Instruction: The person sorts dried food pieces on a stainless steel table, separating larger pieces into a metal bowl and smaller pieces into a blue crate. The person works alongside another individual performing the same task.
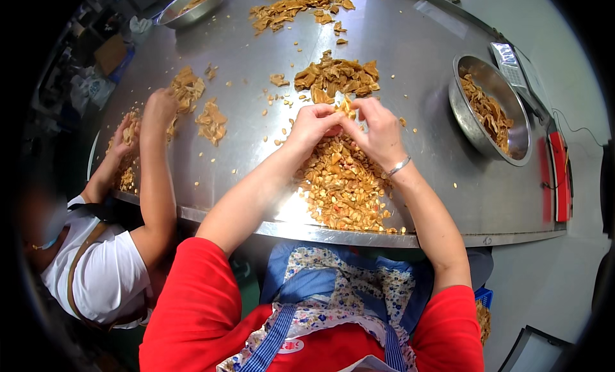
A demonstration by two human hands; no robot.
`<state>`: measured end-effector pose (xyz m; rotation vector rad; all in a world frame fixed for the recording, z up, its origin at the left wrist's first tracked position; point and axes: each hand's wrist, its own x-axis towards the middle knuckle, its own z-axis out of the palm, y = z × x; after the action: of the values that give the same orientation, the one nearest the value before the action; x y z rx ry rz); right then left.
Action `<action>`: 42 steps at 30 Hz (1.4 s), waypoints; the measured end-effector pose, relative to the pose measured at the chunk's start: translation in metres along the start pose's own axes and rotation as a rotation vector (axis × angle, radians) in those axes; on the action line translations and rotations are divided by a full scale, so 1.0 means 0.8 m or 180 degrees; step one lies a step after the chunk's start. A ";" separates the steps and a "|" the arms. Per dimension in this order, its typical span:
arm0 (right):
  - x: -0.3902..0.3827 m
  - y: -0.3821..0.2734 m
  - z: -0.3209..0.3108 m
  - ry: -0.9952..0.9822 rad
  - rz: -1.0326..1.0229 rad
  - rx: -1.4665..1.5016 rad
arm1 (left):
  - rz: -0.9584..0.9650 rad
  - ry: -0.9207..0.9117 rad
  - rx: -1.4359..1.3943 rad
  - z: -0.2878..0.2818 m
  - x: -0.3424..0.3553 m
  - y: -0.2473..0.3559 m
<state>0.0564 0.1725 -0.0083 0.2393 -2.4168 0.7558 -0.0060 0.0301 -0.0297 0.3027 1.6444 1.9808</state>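
Note:
My left hand (312,127) and my right hand (378,130) meet over the metal table, fingertips pinched together on a yellowish dried piece (346,105). Its exact kind is not clear, and fingers cover part of it. Below my hands, reaching the table's near edge, spreads a heap of small golden, seed-like flat bits (346,186). Just beyond my fingers lies a pile of larger brown, curled dried pieces (339,76). A silver bangle circles my right wrist.
A steel bowl (459,109) holding brown strips stands at the right, near a red object (560,176). Another metal bowl (168,18) sits far left. More dried pieces (295,10) lie at the back. To my left, a co-worker's hands (160,106) handle similar pieces.

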 end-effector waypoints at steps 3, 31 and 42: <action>-0.005 0.005 0.009 -0.0398 0.0186 0.0153 | 0.0066 0.0014 0.0341 -0.001 -0.004 0.001; -0.010 0.005 0.020 -0.0214 -0.0088 -0.0136 | 0.0695 0.0272 0.0403 0.006 -0.002 -0.014; -0.008 0.019 0.022 -0.0318 0.0985 0.1030 | 0.0890 0.0266 0.0970 0.008 -0.004 -0.014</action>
<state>0.0483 0.1748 -0.0305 0.0270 -2.4448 1.3054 0.0025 0.0349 -0.0384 0.5992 2.0560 1.9544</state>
